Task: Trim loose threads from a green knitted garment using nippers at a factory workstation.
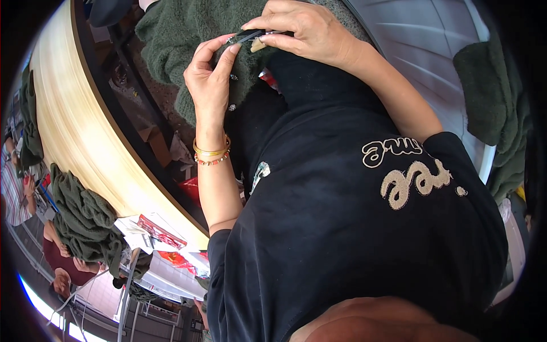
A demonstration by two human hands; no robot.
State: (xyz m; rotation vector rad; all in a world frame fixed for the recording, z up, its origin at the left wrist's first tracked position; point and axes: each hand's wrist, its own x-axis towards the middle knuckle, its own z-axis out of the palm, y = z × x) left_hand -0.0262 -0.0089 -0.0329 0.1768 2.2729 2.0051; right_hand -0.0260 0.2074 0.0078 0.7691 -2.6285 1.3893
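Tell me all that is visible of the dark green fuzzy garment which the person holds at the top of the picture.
The dark green garment looks like thick, fuzzy knit or fleece, bunched in loose folds over the person's lap. A few small shiny studs or buttons show along one edge near the wrist. The left hand pinches that edge from below, thumb and fingers closed on the cloth. The right hand comes from above and holds a small dark tool against the same spot. The rest of the garment is hidden behind the hands and the picture's rim.

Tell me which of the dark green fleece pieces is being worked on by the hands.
The top-centre fleece, under the left hand and right hand. The pile lower left and the one at right lie untouched.
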